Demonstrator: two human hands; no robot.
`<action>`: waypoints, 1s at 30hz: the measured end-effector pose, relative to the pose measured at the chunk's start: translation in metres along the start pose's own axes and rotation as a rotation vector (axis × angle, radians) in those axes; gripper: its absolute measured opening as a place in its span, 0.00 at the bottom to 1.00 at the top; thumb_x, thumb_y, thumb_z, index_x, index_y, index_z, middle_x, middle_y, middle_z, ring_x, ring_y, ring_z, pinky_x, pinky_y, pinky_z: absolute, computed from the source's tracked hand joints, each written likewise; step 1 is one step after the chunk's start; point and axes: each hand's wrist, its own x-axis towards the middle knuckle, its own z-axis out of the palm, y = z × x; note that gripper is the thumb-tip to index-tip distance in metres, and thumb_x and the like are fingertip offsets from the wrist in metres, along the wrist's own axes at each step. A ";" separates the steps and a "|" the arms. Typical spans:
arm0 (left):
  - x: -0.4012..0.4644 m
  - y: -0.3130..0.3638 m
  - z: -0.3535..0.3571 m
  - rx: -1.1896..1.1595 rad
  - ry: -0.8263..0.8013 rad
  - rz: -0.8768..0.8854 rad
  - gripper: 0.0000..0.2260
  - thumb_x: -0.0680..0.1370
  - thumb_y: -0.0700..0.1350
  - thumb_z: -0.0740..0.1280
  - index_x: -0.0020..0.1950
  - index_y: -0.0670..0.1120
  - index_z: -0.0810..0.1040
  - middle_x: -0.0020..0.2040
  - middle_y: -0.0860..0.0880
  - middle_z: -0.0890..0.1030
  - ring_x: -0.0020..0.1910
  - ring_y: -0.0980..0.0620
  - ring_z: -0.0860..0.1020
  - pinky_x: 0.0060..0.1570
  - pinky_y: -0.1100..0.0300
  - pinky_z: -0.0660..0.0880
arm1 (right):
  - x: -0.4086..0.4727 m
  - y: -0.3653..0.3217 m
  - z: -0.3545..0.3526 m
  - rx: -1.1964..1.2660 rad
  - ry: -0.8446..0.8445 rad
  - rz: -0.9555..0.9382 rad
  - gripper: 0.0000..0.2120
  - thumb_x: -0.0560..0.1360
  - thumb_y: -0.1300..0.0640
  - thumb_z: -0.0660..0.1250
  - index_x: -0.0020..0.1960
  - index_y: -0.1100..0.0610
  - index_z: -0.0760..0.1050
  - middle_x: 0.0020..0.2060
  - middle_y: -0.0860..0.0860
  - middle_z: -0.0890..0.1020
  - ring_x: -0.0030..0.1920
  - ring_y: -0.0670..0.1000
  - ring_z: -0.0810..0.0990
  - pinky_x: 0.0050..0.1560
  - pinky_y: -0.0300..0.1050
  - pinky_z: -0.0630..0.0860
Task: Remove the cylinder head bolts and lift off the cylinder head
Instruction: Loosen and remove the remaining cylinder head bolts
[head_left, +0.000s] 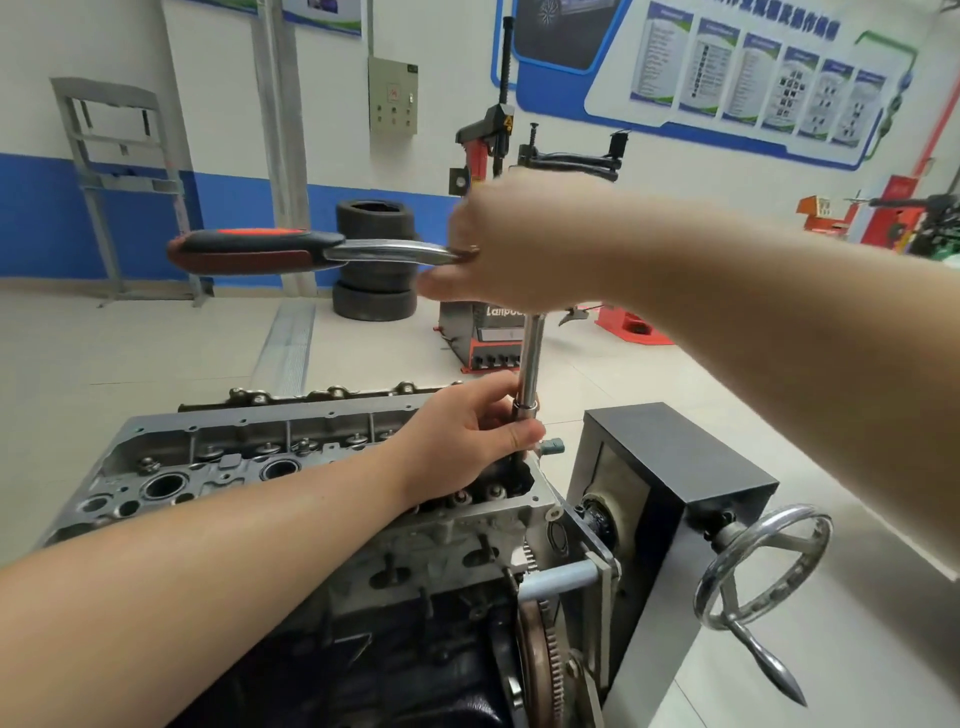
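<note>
Engine stand (670, 499): black box with handwheel (763, 566), right of the engine
Cylinder head (249, 467): atop the block, valve side exposed
Ratchet wrench (270, 251): handle level, pointing left
Extension bar (531, 358): upright, entering the head's right end
Right hand (498, 249): grasping the ratchet head
Left hand (467, 436): pinching the bar's lower end

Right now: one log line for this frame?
phase: bolt removal | right hand: on ratchet head | left hand: steadying extension bar | cylinder head: on block
</note>
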 end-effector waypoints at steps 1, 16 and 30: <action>0.000 -0.001 0.000 0.001 0.005 -0.004 0.05 0.81 0.50 0.71 0.56 0.59 0.79 0.48 0.48 0.87 0.51 0.48 0.86 0.59 0.45 0.81 | -0.006 0.002 0.006 -0.004 0.015 0.040 0.26 0.80 0.29 0.57 0.44 0.52 0.74 0.36 0.49 0.77 0.36 0.52 0.76 0.32 0.44 0.68; 0.006 0.006 0.007 0.043 0.128 -0.091 0.05 0.80 0.52 0.73 0.53 0.60 0.79 0.46 0.51 0.86 0.47 0.49 0.85 0.53 0.47 0.82 | -0.017 0.025 0.036 0.655 0.220 -0.007 0.24 0.72 0.52 0.75 0.27 0.51 0.63 0.26 0.48 0.64 0.32 0.49 0.62 0.35 0.50 0.65; 0.066 0.054 0.024 -0.480 -0.034 -0.209 0.22 0.78 0.46 0.64 0.28 0.49 0.57 0.23 0.50 0.57 0.21 0.51 0.54 0.26 0.61 0.57 | -0.043 0.044 0.020 0.771 0.032 -0.184 0.21 0.75 0.51 0.73 0.30 0.51 0.66 0.30 0.51 0.64 0.33 0.52 0.63 0.37 0.51 0.60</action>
